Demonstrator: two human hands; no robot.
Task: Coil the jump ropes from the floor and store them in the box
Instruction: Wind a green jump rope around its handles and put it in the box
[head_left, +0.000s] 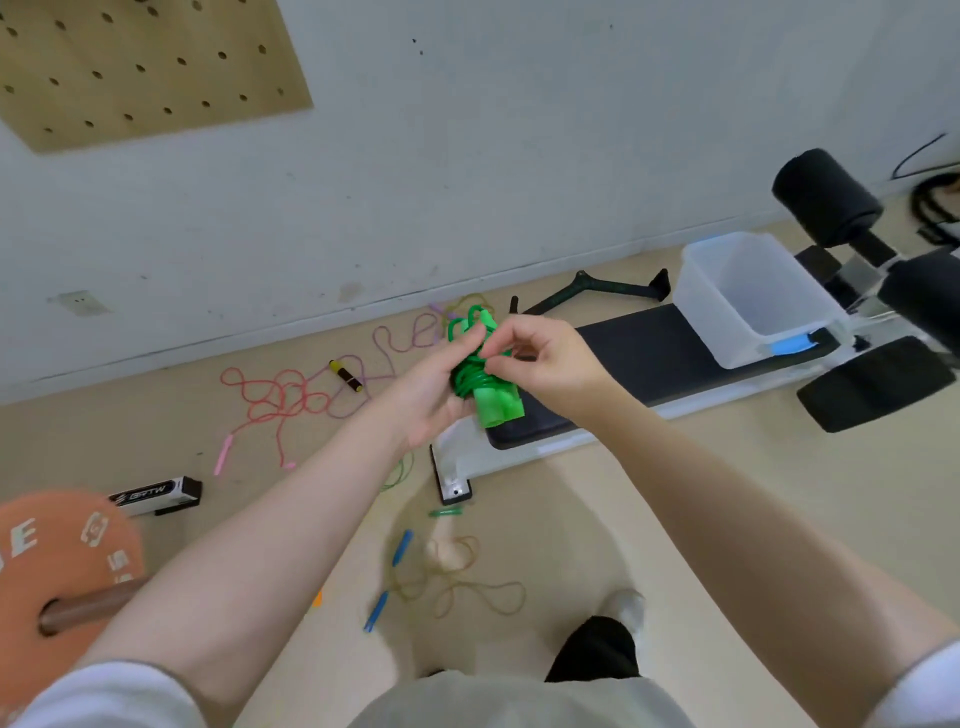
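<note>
Hands, left (431, 389) & right (545, 358), grip coiled green rope (480, 382) above bench edge (524, 428).

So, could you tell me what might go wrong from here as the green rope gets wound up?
The green rope is only pinched by the right hand over the left hand, so the coil could spring loose. The box sits off to the right on the bench, a reach away. Loose ropes like the tan rope near the feet could trip the person.

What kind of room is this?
Probably a home gym or workout room: a black padded exercise bench, an orange weight plate on a bar, and tangled pink jump rope on the beige floor.
</note>
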